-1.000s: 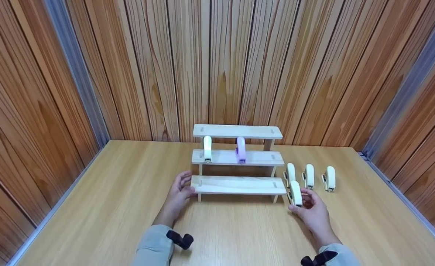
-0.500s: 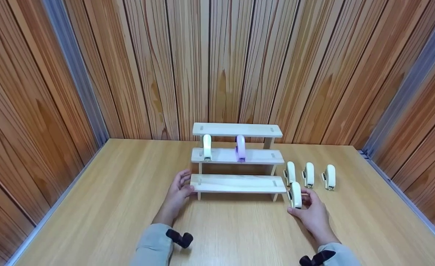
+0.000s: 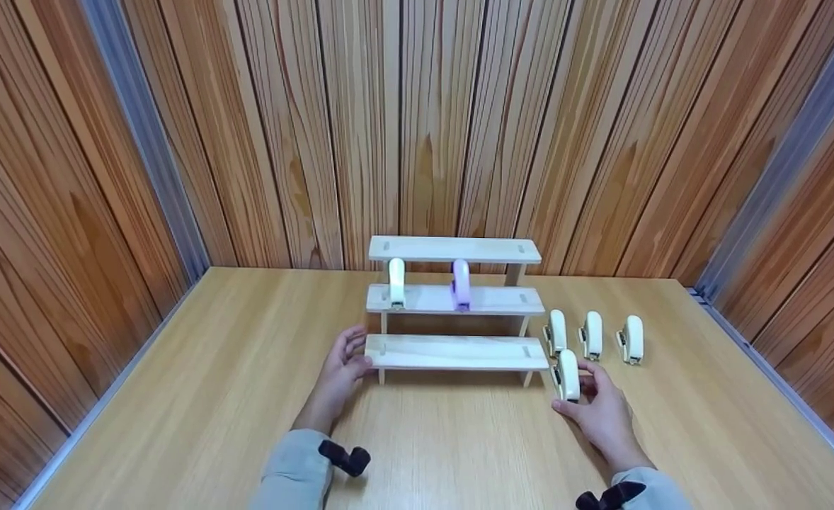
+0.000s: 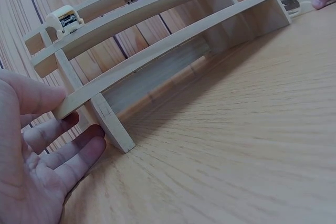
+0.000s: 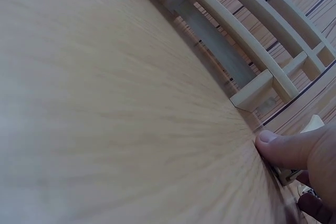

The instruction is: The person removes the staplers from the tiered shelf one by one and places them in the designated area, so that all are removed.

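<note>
A three-step wooden shelf stand [image 3: 456,354] is on the table. My left hand [image 3: 339,370] pinches the left end of its lowest board, thumb on the edge and a finger underneath, as the left wrist view shows. At the stand's right front corner my right hand [image 3: 601,411] holds a cream stapler [image 3: 567,374] between thumb and fingers, low over or on the table. In the right wrist view the right thumb [image 5: 289,149] hides most of that stapler. The middle board carries a cream stapler [image 3: 396,283] at its left end and a purple stapler [image 3: 461,285] near its centre.
Right of the stand, three more cream staplers stand in a row: one close to it [image 3: 556,331], a middle stapler [image 3: 592,336] and a far-right stapler [image 3: 631,340]. Wood-panelled walls [image 3: 431,127] enclose the table [image 3: 452,446] at the back and sides.
The right hand and its stapler have shifted very slightly toward me since the first frame. The left hand, the stand and the other staplers look unchanged.
</note>
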The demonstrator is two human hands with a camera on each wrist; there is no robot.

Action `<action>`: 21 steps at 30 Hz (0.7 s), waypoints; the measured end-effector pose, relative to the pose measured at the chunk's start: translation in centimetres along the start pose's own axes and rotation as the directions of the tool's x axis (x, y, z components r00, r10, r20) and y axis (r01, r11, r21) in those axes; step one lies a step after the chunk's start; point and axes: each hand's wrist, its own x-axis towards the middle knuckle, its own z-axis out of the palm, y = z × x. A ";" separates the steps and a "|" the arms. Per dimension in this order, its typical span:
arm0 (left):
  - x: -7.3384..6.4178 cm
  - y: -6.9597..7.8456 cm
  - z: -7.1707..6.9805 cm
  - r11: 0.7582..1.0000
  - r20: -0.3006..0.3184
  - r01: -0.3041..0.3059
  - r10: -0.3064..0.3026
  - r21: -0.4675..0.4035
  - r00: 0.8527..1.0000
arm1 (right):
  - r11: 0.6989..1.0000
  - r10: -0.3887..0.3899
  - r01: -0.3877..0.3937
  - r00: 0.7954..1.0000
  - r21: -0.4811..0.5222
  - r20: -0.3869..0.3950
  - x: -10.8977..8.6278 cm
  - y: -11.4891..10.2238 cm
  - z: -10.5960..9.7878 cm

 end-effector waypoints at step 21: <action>-0.1 -0.1 0.0 1.000 0.008 -0.015 0.015 -0.002 1.000 | 0.994 -0.019 0.019 1.000 -0.111 0.008 -0.8 0.0 -0.4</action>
